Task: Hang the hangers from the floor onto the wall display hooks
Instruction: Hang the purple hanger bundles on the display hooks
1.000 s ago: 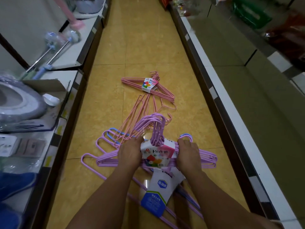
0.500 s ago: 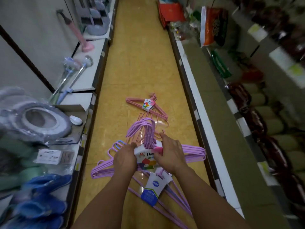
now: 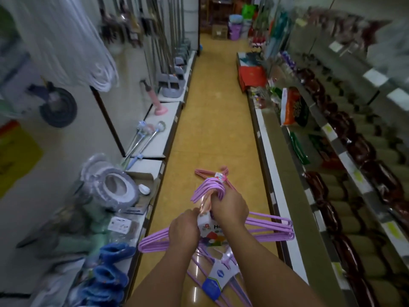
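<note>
Shop aisle, yellow floor [image 3: 212,120], shelves left and right: carrying a picked-up bundle toward the hooks

Gripping the purple hanger bundle [image 3: 269,227] near centre, left hand [image 3: 184,229] clamped by the label, right hand [image 3: 230,210] around the necks; hook ends pointing far, long axis running left-right; next, probably turning to find a wall hook, pink hangers [image 3: 205,172] waiting on the floor beyond

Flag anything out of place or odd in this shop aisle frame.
Stock lies on the yellow tiled floor: a pink wire hanger bundle ahead and a lilac hanger pack with blue card label below the hands. Both hands grip the lilac plastic hanger bundle.
</note>
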The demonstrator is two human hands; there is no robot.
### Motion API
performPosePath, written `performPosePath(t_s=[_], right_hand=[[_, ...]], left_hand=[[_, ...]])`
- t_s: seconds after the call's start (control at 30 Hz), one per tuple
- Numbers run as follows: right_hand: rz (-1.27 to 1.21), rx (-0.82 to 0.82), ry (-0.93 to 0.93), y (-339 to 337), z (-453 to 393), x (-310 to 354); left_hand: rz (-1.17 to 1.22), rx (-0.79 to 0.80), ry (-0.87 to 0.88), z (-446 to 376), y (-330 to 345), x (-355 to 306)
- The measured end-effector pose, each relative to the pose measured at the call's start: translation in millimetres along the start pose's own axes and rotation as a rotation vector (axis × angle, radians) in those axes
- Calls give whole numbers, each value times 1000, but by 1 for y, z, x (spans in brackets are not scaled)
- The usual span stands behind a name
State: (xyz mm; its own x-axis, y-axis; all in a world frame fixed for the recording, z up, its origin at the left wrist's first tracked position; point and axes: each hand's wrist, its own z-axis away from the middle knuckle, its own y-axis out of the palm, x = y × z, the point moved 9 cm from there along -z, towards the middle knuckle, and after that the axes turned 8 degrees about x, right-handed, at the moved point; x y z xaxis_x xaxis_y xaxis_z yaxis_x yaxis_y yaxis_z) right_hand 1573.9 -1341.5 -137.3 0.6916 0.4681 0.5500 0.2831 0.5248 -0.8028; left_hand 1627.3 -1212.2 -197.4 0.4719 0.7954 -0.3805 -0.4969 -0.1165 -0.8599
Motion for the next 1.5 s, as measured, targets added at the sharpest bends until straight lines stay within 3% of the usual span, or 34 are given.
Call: performPosePath(t_s=[0.1, 0.17, 0.37, 0.6, 0.9, 1.03, 1.17, 1.3, 1.5], right_hand=[[-10, 249, -249, 1, 9, 36], [123, 382, -362, 1, 16, 46], [679, 506, -602, 12, 37, 48], [833, 247, -795, 8, 67, 75], [731, 409, -1069, 74, 179, 79], [795, 462, -1153, 100, 246, 82], [804, 267, -1337, 105, 328, 106], [912, 496, -1524, 143, 435, 94], [943, 521, -1713, 159, 592, 74]], left_hand=[[78, -33, -67, 15, -28, 11], [93, -66, -141, 26, -46, 25], [112, -183, -306, 69, -85, 67], [266, -322, -419, 144, -92, 63], [301, -463, -750, 286, -37, 97], [291, -493, -882, 357, -13, 120], [342, -533, -1000, 442, 21, 136], [383, -610, -1140, 543, 58, 145], [423, -666, -1323, 700, 104, 145]])
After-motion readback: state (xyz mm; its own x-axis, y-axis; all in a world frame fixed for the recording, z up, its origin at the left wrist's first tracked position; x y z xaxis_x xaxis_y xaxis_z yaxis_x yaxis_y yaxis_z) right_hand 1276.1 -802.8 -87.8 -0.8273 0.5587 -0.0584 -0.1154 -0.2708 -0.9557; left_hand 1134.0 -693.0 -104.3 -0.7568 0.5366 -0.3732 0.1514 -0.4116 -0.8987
